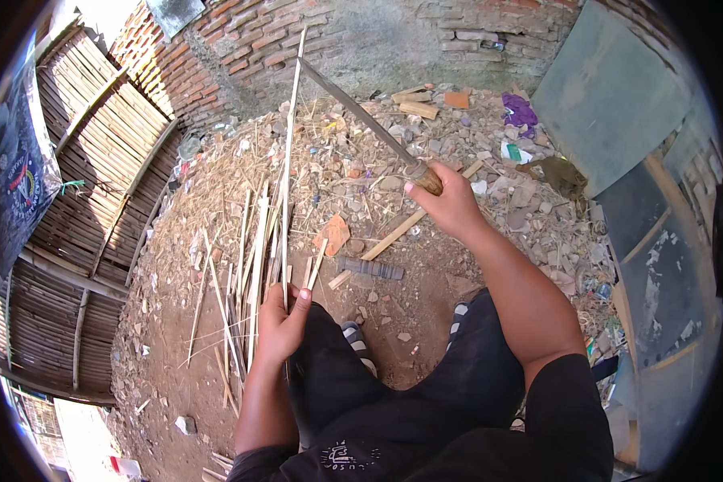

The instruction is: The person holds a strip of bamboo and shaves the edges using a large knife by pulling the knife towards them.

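My left hand [283, 328] is closed around the lower part of a long, thin, pale bamboo strip [287, 169], which rises steeply in front of me. My right hand [451, 202] grips the wooden handle of a machete [360, 114]. Its long dark blade slants up and to the left, and the tip meets or overlaps the strip near its top end; whether they touch I cannot tell. Beside my left hand, several split bamboo strips [253, 261] lie in a loose bundle on the dirt. A shorter piece of bamboo [318, 263] juts up just beyond my left thumb.
Beyond my feet lie a grey ridged block [371, 268] and a wooden stick [398, 234]. Rubble and dry scraps [361, 177] reach a brick wall [377, 48]. A bamboo-slat structure [96, 120] stands at left; large grey panels [610, 96] lean at right.
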Available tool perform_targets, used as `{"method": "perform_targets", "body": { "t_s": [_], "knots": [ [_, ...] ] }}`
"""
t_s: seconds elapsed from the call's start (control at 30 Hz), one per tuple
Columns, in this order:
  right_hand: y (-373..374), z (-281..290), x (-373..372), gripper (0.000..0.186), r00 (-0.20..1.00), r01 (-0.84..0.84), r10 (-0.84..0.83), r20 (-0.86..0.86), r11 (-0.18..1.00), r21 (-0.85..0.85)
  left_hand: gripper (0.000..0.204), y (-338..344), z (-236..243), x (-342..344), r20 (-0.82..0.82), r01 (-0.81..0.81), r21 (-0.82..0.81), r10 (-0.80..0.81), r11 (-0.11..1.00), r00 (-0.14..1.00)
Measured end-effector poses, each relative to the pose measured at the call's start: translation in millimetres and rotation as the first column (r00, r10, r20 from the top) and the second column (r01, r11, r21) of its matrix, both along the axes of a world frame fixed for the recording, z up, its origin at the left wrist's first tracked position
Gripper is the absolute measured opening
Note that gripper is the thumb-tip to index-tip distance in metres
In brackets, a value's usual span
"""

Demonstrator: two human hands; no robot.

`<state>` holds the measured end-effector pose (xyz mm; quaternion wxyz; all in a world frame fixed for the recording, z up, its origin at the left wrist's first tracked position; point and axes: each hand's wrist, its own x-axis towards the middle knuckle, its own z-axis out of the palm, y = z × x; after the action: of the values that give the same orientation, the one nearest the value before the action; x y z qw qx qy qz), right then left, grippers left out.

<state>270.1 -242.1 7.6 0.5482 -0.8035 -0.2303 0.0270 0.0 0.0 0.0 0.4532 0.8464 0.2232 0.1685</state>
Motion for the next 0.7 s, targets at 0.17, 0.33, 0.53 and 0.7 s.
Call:
{"method": "perform_targets", "body": {
  "t_s": [0.17, 0.33, 0.53, 0.7],
  "knots": [
    [1.0, 1.9, -7.2, 0.037, 0.984, -0.141, 0.139, 0.112, 0.990, 0.005, 0.033, -12.2, 4.3, 5.9, -0.109, 0.033, -0.012, -0.034, 0.999, 0.994],
    [6.7, -7.7, -23.4, 0.036, 0.867, -0.222, 0.296, 0.401, 0.950, -0.222, 0.035, -14.9, 1.3, 10.8, -0.134, 0.066, -0.011, -0.067, 0.998, 0.989],
    [13.0, -0.4, -44.6, 0.039, 0.814, -0.247, 0.439, 0.381, 0.855, -0.456, 0.029, -32.6, -2.6, 4.9, -0.227, 0.080, -0.010, -0.080, 0.997, 0.971],
    [3.9, 0.7, -26.1, 0.039, 0.826, -0.146, 0.356, 0.437, 0.883, -0.445, 0.031, -32.1, -2.1, -6.3, -0.222, 0.136, 0.049, -0.122, 0.989, 0.967]
  ]
}}
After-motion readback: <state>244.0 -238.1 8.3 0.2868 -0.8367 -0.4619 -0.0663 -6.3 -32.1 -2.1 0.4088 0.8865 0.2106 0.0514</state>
